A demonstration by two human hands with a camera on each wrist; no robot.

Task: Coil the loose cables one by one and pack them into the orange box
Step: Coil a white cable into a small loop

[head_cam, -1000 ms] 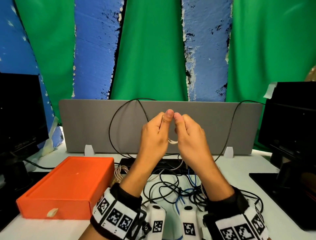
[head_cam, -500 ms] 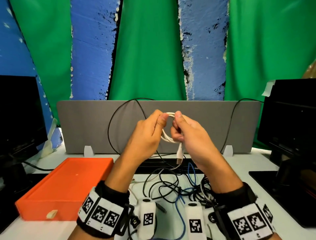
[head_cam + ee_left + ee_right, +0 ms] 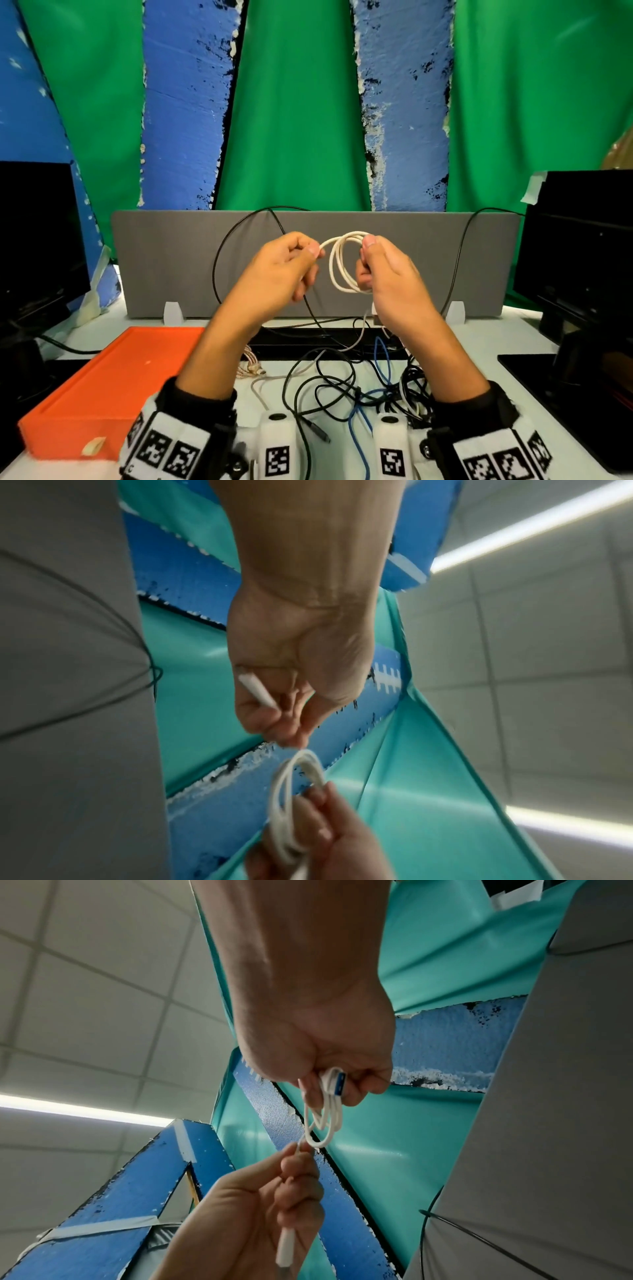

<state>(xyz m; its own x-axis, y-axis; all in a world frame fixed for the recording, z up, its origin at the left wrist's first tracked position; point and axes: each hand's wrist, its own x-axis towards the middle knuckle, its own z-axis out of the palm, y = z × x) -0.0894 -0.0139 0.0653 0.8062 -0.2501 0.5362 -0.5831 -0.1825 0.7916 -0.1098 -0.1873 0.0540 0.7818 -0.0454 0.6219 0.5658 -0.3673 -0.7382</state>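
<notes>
A white cable [image 3: 337, 265] is held up in front of the grey divider, wound into a few loops. My right hand [image 3: 380, 270] grips the loops, with the blue-tipped USB plug [image 3: 337, 1083] tucked in its fingers. My left hand [image 3: 291, 263] pinches the free end of the cable [image 3: 255, 689] just left of the coil. The orange box [image 3: 113, 387] lies on the table at the lower left, with its lid closed. A tangle of loose black, blue and grey cables [image 3: 346, 383] lies on the table beneath my hands.
A grey divider panel [image 3: 171, 260] stands across the back of the table, with a black cable [image 3: 219, 267] looping in front of it. Dark monitors stand at the left [image 3: 37, 240] and right [image 3: 579, 246]. A braided pinkish cable [image 3: 248, 363] lies beside the box.
My hands have moved apart. The white cable now shows as wider loops in my right hand, and my left hand has drawn the free end out to the left.
</notes>
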